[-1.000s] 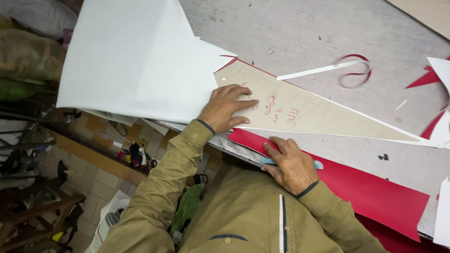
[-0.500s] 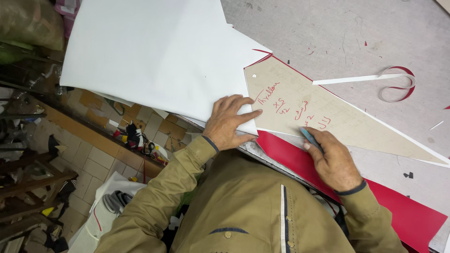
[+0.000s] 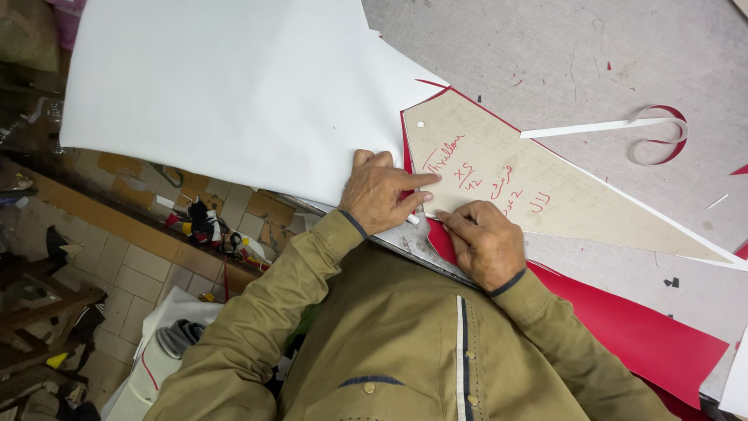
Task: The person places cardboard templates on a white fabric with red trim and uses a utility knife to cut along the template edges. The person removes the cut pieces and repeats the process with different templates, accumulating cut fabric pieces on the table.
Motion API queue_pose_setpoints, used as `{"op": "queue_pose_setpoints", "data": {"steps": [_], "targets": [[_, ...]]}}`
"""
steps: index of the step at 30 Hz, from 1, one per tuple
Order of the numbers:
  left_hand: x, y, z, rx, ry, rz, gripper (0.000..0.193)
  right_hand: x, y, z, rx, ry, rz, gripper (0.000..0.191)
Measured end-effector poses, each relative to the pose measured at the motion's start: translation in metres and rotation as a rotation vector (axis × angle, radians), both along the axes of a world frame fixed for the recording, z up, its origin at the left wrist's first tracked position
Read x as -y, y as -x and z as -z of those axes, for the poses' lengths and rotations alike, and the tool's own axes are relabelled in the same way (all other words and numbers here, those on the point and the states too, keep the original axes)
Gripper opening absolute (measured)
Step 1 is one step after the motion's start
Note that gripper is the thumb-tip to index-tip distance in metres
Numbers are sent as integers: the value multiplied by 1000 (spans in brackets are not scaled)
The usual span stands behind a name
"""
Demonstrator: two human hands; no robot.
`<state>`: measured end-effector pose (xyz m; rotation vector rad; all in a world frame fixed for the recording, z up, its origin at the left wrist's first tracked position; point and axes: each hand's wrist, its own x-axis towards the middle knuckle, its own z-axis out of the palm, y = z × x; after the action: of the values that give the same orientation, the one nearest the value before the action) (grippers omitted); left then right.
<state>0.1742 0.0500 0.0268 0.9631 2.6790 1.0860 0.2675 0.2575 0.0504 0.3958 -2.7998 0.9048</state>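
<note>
Moved right hand (image 3: pixel 485 243) back toward 6 o'clock, fingers curled at beige pattern (image 3: pixel 538 183) edge, grip unclear. Left hand (image 3: pixel 382 191) flat, open, pinning pattern on red sheet (image 3: pixel 647 335), table (image 3: pixel 561 47) centre.

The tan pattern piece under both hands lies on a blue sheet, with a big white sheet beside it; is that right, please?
Not quite: the head view shows the tan pattern piece lying on a red sheet, not blue. Both the left hand and right hand press on it, beside the big white sheet.
</note>
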Motion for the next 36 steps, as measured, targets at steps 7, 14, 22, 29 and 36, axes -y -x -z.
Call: {"op": "queue_pose_setpoints", "data": {"steps": [7, 14, 22, 29, 36], "targets": [[-4, 4, 11, -15, 90, 3, 30, 2, 8, 4, 37, -115, -77, 35], [-6, 7, 9, 6, 90, 12, 31, 1, 15, 5, 111, -168, -137, 43], [-6, 2, 7, 26, 99, 2, 31, -39, -7, -17, 366, -413, 51, 25], [-14, 1, -5, -43, 160, 7, 34, -101, -72, -36, 371, -180, 174, 64], [-40, -4, -9, 110, 458, -96, 46, -152, -100, -61, 565, -33, 89, 21]]}}
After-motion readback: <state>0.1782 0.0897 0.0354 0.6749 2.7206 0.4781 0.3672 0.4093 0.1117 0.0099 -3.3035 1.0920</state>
